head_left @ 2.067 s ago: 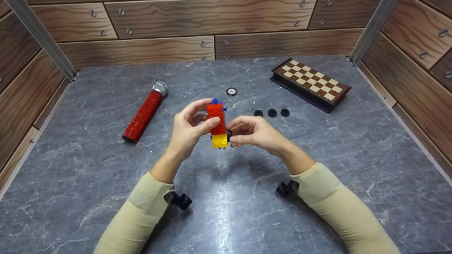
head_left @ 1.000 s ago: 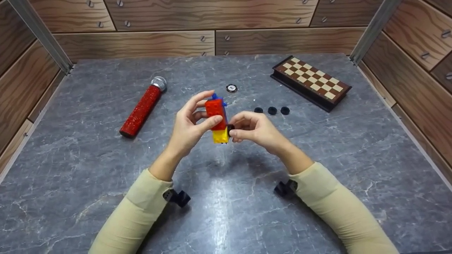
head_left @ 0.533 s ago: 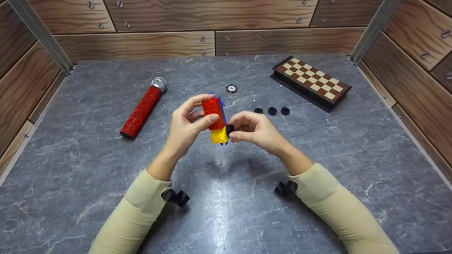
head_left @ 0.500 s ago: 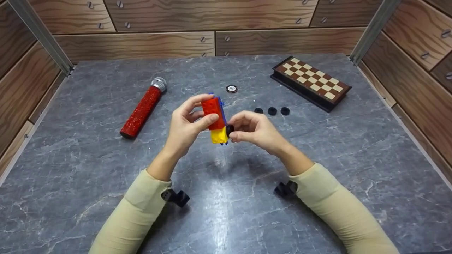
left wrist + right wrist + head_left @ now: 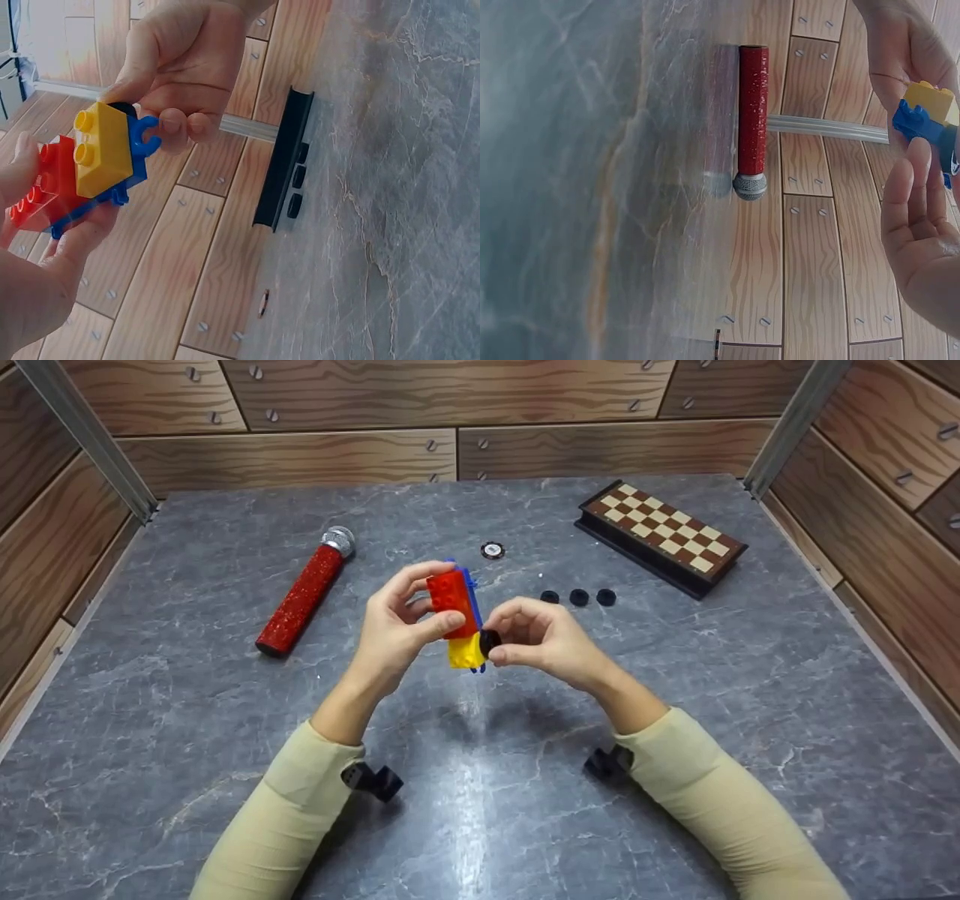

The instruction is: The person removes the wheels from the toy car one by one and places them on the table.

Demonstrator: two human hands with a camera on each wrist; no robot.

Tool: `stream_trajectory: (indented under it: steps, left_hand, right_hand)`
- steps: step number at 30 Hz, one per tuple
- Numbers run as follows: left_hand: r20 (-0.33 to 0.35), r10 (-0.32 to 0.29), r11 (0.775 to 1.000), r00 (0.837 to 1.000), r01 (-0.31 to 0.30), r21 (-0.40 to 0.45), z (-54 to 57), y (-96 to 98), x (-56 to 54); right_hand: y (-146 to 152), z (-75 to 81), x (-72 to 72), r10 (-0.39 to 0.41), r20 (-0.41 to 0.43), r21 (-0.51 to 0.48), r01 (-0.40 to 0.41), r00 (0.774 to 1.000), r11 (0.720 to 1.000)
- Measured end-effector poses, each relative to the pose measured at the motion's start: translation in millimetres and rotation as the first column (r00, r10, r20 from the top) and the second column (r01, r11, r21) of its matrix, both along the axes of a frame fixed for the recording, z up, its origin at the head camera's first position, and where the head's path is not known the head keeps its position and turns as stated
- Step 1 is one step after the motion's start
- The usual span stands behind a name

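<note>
Two hands are holding one toy-brick build (image 5: 451,598) up above the grey marbled desk (image 5: 480,817), roughly mid-view. Left hand (image 5: 391,634): grip is closing round the red brick (image 5: 51,184), thumb pressing on its studded face, other fingers supporting the blue base (image 5: 101,206) from behind. Yellow brick (image 5: 463,652) is sitting at the near end of the base, next to the red one; blue hook (image 5: 144,136) is sticking out at that end, seen from left wrist. Right hand (image 5: 551,643): grip is nearly closed, thumb and fingers pinching a black toy wheel (image 5: 489,643) against the build's right side, by the yellow brick. Can't tell if the wheel is seating on an axle. Three more black wheels (image 5: 578,598) are lying in a row just beyond the right hand. Poker chip (image 5: 493,550) is lying flat past the build. Red glitter microphone (image 5: 298,598) is lying left of the left hand, silver head pointing away. Chessboard box (image 5: 660,531) is resting at an angle, far right. Both sleeves are carrying black wrist cameras (image 5: 373,781). Wood-plank panels (image 5: 337,394) are enclosing the back and sides.
</note>
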State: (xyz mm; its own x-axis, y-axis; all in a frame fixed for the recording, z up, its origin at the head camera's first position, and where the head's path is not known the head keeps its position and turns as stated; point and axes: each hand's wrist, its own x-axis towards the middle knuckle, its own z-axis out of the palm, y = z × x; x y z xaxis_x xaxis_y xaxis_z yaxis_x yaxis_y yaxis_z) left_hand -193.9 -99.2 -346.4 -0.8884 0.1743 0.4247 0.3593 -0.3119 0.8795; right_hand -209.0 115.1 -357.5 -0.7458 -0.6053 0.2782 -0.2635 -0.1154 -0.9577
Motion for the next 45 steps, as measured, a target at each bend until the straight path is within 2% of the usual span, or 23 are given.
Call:
stream_trajectory:
  steps: [4,12,16,23,27,36,41,45]
  left_hand:
    - [0.003,0.011,0.999,1.000,-0.011,0.032,0.3,-0.2,0.2]
    - [-0.024,0.047,0.998,0.999,-0.046,0.041,0.7,0.4,0.8]
    - [-0.040,0.041,0.999,0.998,-0.040,0.037,0.9,1.7,1.0]
    - [-0.045,-0.002,0.999,0.999,0.004,0.038,-0.6,1.8,1.7]
    - [-0.058,-0.009,1.000,0.998,0.010,0.019,-0.2,1.2,2.1]
    - [-0.072,-0.004,1.000,0.997,0.002,-0.018,1.1,0.3,2.7]
    - [-0.094,0.002,1.000,0.996,-0.004,-0.022,2.0,1.0,3.8]
    - [-0.079,0.004,1.000,0.997,-0.006,-0.015,2.3,1.6,5.0]
  right_hand:
    - [0.0,1.7,0.4,-0.004,0.013,-0.009,0.004,1.000,1.000]
    - [-1.0,2.6,1.4,-0.014,0.019,-0.021,0.014,1.000,1.000]
    - [-0.6,4.0,2.4,0.002,0.005,-0.023,-0.001,1.000,1.000]
    - [0.9,4.0,2.6,0.070,-0.094,0.031,-0.067,0.993,0.997]
    - [1.2,3.6,1.6,0.085,-0.125,0.049,-0.080,0.989,0.996]
    - [2.3,5.3,1.7,0.102,-0.088,0.093,-0.094,0.991,0.991]
    - [3.5,7.0,2.0,0.102,-0.100,0.088,-0.093,0.990,0.992]
    - [4.0,7.1,3.1,0.103,-0.110,0.101,-0.092,0.989,0.991]
